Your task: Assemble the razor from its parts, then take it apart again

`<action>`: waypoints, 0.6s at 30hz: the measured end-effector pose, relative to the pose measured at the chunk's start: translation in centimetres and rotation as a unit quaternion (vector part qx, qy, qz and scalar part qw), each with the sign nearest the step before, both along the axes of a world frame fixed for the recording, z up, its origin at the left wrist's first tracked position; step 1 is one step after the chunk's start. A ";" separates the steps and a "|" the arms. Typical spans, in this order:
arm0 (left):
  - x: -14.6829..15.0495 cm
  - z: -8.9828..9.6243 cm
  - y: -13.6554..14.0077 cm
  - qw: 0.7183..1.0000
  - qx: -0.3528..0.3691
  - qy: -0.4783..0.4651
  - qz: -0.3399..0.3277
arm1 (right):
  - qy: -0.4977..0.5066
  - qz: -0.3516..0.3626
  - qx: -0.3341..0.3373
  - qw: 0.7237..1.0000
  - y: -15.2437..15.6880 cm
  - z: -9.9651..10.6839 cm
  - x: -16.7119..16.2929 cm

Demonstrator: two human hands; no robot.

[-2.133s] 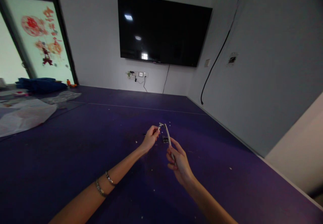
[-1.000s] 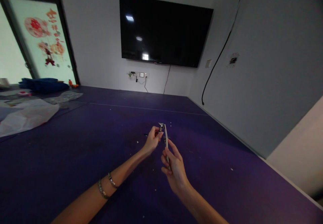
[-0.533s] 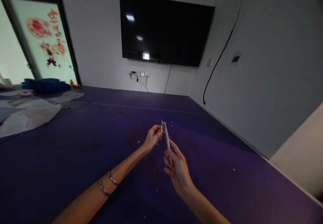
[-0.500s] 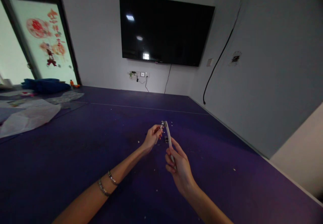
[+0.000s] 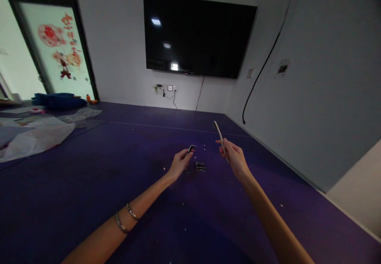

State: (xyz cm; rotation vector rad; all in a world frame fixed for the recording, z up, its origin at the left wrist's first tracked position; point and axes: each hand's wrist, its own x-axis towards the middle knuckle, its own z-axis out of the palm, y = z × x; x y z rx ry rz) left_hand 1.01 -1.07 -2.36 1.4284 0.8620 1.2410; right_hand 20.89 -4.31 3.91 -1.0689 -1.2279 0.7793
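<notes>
My left hand [image 5: 179,164] is closed around a small black and silver tool [image 5: 191,149], whose slim metal end sticks out past the fingertips; its exact kind is too small to make out. My right hand [image 5: 235,157] grips a white toothbrush [image 5: 218,131] by its handle, the head pointing up and away to the left. A gap separates the brush from the tool. Between and below the hands, a small dark square piece [image 5: 200,166] with light lines lies flat on the purple surface [image 5: 143,200].
White specks lie scattered on the surface. Clear plastic sheeting [image 5: 38,139] and a dark blue cloth bundle [image 5: 58,101] are at the left. A television [image 5: 199,35] hangs on the far wall, and a black cable [image 5: 262,61] dangles along the right wall.
My right hand has moved up and to the right, taking the toothbrush away from the tool. The dark square piece now shows fully. My left hand stays nearly in place.
</notes>
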 end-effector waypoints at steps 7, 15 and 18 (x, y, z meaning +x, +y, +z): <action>0.6 -0.2 -0.8 0.996 -0.054 -0.055 -0.045 | -0.242 -0.065 -0.026 0.968 1.7 -3.5 0.2; 1.2 0.1 -1.7 0.992 -0.057 -0.088 -0.075 | -0.321 -0.088 0.000 0.943 2.0 -5.2 -0.2; 1.1 0.1 -1.7 0.991 -0.056 -0.094 -0.072 | -0.311 -0.095 0.009 0.946 2.0 -5.3 -0.2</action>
